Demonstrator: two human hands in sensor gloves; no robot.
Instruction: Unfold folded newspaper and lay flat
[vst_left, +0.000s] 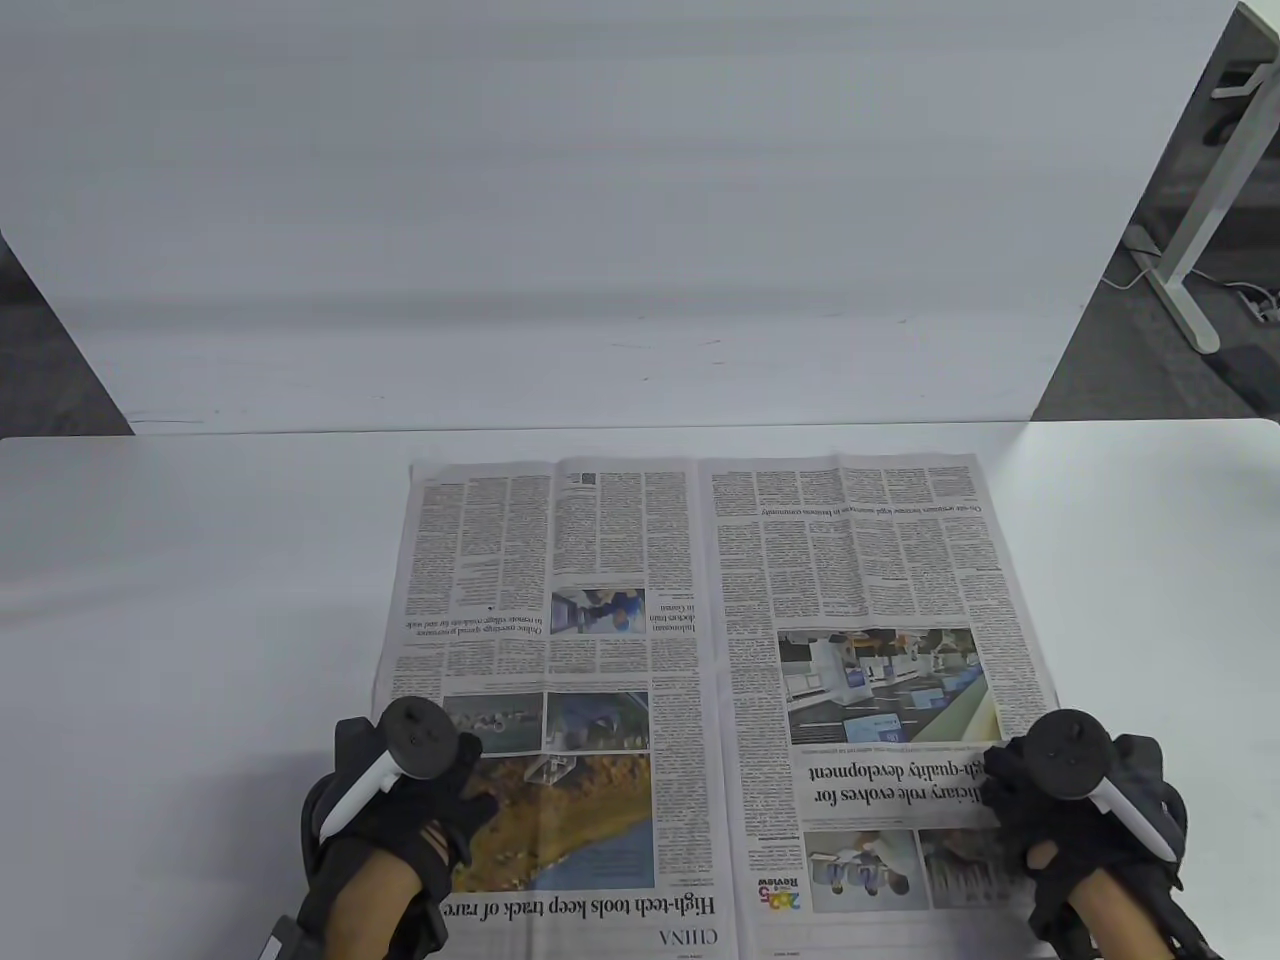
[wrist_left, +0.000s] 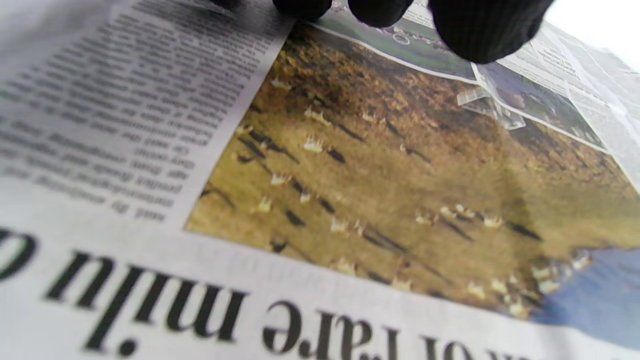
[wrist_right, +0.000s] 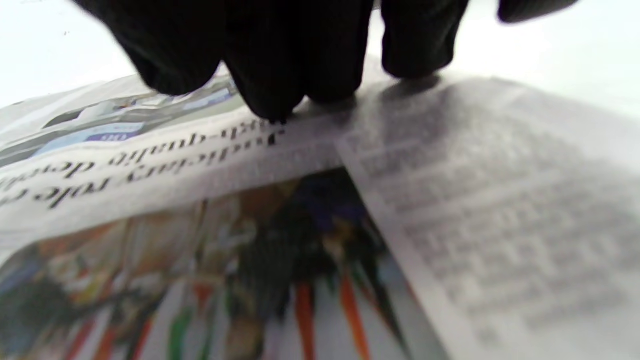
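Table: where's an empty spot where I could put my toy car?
Bare table lies left of the newspaper, right of it, and in a thin strip behind it, by the white board. The near edge is crowded: left hand and right hand rest on the paper.

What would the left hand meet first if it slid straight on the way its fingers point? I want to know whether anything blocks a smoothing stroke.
Only more newspaper. The left hand rests on its near left part, fingers pointing away and slightly right, so the way looks free across the page, then bare table.
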